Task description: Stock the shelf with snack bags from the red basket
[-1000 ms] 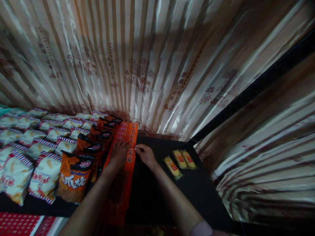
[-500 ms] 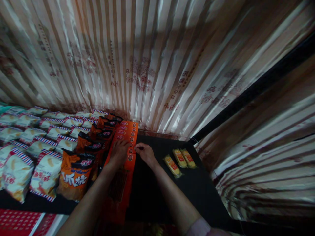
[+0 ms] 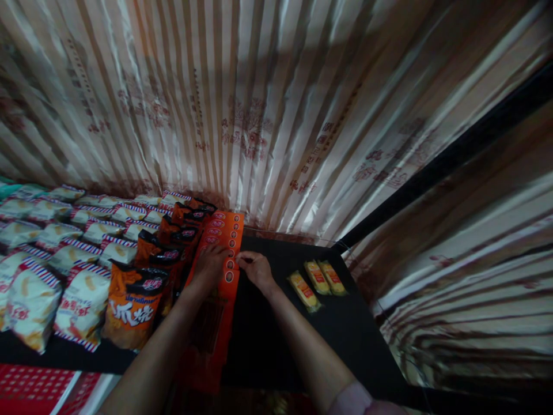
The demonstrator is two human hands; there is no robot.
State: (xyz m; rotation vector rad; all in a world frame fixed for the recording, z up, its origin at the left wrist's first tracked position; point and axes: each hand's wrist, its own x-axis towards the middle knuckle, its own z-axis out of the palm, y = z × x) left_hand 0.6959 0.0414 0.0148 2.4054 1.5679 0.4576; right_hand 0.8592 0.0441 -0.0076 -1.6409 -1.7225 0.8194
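Flat orange snack packets [image 3: 235,235] overlap in a column on the black tabletop, each showing a round emblem near its right edge. My left hand [image 3: 210,267] rests across these packets with its fingers lying over them, pointing right and away from me. At their right edge, my right hand [image 3: 257,268] has thumb and index finger pinched on the edge of an orange packet. Which packet in the stack it grips is hard to make out. The two hands are close together but apart.
Orange-and-black snack bags [image 3: 132,308] stand in a row left of the packets. Beyond them are several rows of white snack bags [image 3: 82,302]. Three yellow wrapped snacks [image 3: 305,291] lie on the black tabletop [image 3: 263,351]. A red basket [image 3: 32,386] is at lower left; a pleated curtain [image 3: 254,69] hangs behind.
Almost nothing differs. Both hands keep their places on the orange packets, and the whole view has shifted very slightly.
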